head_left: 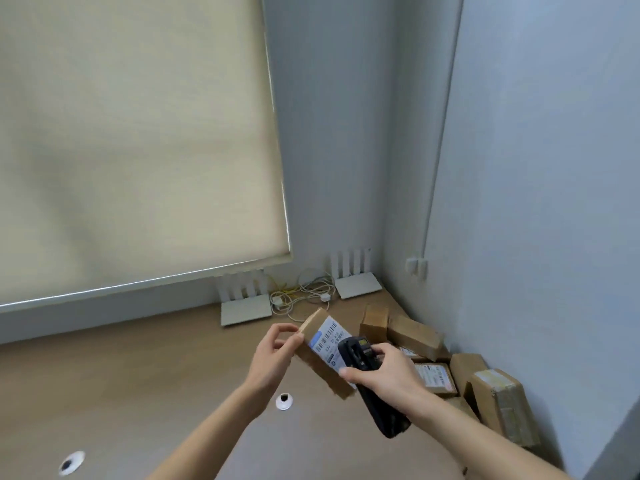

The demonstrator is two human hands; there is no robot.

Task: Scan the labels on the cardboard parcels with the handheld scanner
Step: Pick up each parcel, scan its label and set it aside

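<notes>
My left hand [273,358] grips a brown cardboard parcel [316,367] by its left edge and holds it tilted above the desk. A white barcode label [327,339] on the parcel's top face is turned toward me. My right hand [386,374] holds the black handheld scanner [375,400], whose head lies over the lower right part of the label. Several more cardboard parcels [414,336] lie piled along the right wall, some with labels showing.
The wooden desk [121,368] runs into the room's corner. Two white routers [246,308] and tangled cables [301,294] sit at the back under a drawn blind. Two round cable holes [284,400] are in the desk top near me.
</notes>
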